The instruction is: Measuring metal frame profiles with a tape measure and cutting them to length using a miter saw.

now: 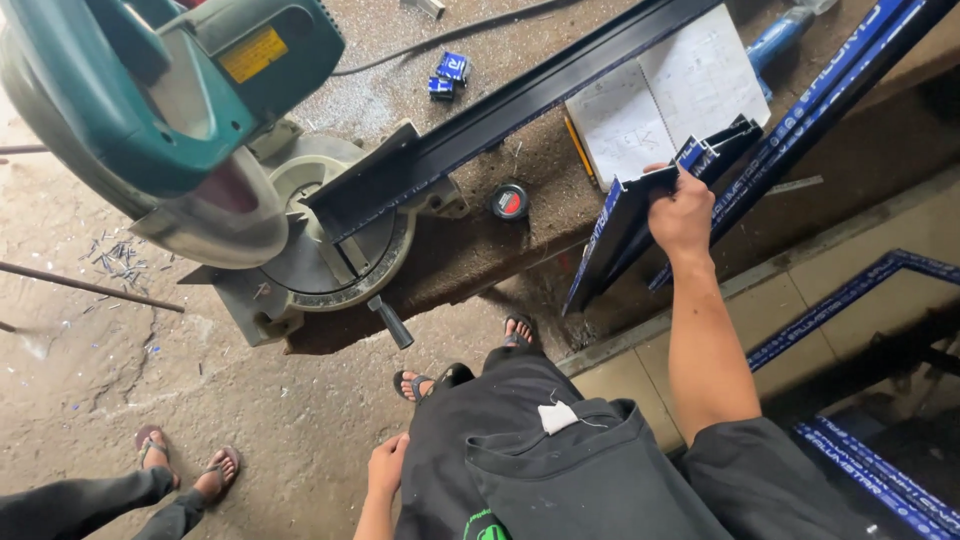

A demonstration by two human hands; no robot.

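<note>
- My right hand (pixel 682 212), right of centre in the frame, is closed over the upper end of a short dark aluminium profile piece (pixel 625 225) wrapped in blue film, which slants down toward the floor.
- My left hand (pixel 386 467) hangs at the bottom centre beside my dark trousers, fingers loosely curled, holding nothing.
- A teal miter saw (pixel 190 110) fills the upper left, its blade raised over the turntable.
- A long black profile (pixel 520 100) lies across the saw's fence, running toward the upper right.
- On the tabletop (pixel 480 230) a small round tape measure (pixel 509 201) sits near an open notebook (pixel 665 95).
- Another person's sandalled feet (pixel 185 465) stand at the lower left.
</note>
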